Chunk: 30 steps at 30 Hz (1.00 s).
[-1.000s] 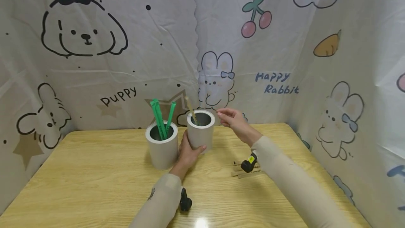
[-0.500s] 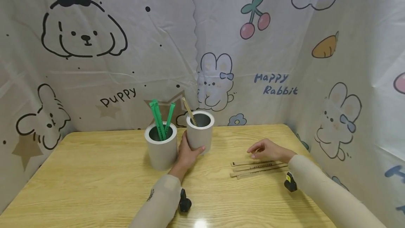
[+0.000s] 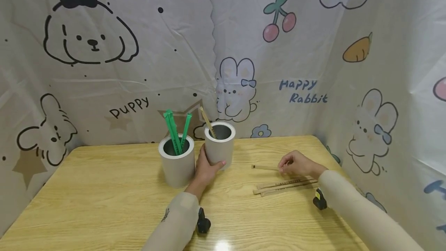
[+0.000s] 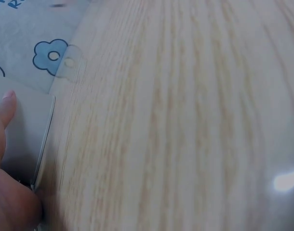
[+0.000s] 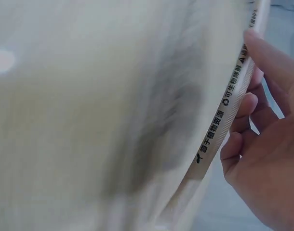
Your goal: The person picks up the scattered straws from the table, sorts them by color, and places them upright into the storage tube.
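My left hand (image 3: 204, 172) grips the white cylindrical holder (image 3: 220, 152) on its left and near side, thumb against the front. One tan wrapped straw (image 3: 206, 121) leans inside it. In the left wrist view, only part of that hand and the holder's grey side (image 4: 31, 130) show at the left edge. Over the table's right part, my right hand (image 3: 296, 164) pinches another tan straw (image 5: 214, 130), its wrapper printed with dark characters. The far end of this straw points left towards the holder. Just below that hand, several similar straws (image 3: 278, 186) lie on the table.
A second white holder (image 3: 177, 169) stands to the left of my left hand, with several green wrapped straws (image 3: 174, 131) upright in it. The wooden table (image 3: 104, 196) ends at a printed cloth backdrop (image 3: 181, 49) behind and on both sides.
My right hand has moved from beside the right holder's rim down and right to the straws, and has picked one up. The left hand keeps its hold on the holder.
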Available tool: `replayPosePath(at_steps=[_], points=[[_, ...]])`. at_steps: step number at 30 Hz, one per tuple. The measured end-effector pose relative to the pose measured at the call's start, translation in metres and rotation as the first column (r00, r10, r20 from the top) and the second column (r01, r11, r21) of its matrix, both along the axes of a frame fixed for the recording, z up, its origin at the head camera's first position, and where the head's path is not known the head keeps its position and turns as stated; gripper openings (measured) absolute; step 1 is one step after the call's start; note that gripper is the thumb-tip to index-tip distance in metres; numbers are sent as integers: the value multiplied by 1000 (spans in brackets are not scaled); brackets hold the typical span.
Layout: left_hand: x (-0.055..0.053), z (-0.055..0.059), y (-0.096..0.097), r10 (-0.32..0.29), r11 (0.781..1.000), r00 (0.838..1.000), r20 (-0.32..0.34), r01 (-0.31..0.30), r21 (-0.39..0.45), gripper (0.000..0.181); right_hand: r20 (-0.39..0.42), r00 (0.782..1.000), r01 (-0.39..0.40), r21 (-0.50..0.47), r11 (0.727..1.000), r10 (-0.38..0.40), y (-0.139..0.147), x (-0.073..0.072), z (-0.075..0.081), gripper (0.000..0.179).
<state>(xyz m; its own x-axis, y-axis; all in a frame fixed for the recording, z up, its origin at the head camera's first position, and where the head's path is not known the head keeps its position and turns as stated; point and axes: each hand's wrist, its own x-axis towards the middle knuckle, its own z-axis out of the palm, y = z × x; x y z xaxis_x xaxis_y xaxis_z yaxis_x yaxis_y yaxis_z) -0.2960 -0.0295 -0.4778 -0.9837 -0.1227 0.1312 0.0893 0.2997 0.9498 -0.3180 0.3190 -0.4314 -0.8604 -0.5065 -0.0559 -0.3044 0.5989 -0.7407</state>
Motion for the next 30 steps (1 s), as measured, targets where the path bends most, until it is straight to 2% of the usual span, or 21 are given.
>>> replayPosePath(at_steps=[3, 6, 8, 10, 12, 13, 16, 18, 20, 21, 22, 24, 29, 30], points=[[1, -2, -1, -2, 1000, 1000, -1, 2, 0, 97, -26, 998, 54, -27, 998, -55, -16, -3, 21, 17], [0, -4, -2, -5, 1000, 1000, 0, 5, 0, 97, -4, 995, 96, -112, 989, -97, -38, -6, 46, 23], [0, -4, -2, -5, 1000, 1000, -2, 5, 3, 97, 14, 993, 114, -200, 973, -113, -55, -7, 65, 23], [-1, -5, -3, -3, 1000, 1000, -5, 3, 8, 97, 32, 992, 129, -309, 942, -126, -74, -10, 85, 16], [-1, -4, -3, 0, 1000, 1000, -4, 0, 9, 97, 49, 990, 141, -429, 892, -132, -97, -12, 105, 6], [-1, -4, -4, 1, 1000, 1000, -5, -1, 6, 97, 63, 990, 144, -495, 857, -130, -108, -12, 114, 7], [-1, -3, -4, -2, 1000, 1000, -1, 2, 5, 97, 84, 992, 123, -670, 732, -90, -143, -12, 140, 25], [-1, -2, -4, -7, 1000, 1000, 6, 7, 5, 97, 94, 994, 103, -750, 653, -48, -163, -10, 151, 35], [-1, 0, -3, -9, 1000, 1000, 10, 9, 12, 96, 81, 997, 71, -791, 607, -11, -179, -10, 155, 41], [-1, 1, -3, -9, 1000, 1000, 10, 9, 10, 96, 77, 997, 64, -797, 600, -4, -186, -11, 154, 42], [0, 2, -3, -8, 1000, 1000, 12, 8, 15, 96, 77, 997, 65, -795, 603, -6, -192, -12, 151, 42], [-1, 2, -2, -7, 1000, 1000, 15, 6, 13, 96, 87, 996, 91, -766, 636, -37, -200, -16, 141, 36], [-2, 0, -2, -3, 1000, 1000, 24, 4, -11, 97, 129, 975, 221, -579, 785, -179, -208, -25, 111, 7], [-2, 0, -3, -2, 1000, 1000, 25, 3, -14, 97, 127, 972, 234, -538, 810, -197, -208, -26, 106, 5]])
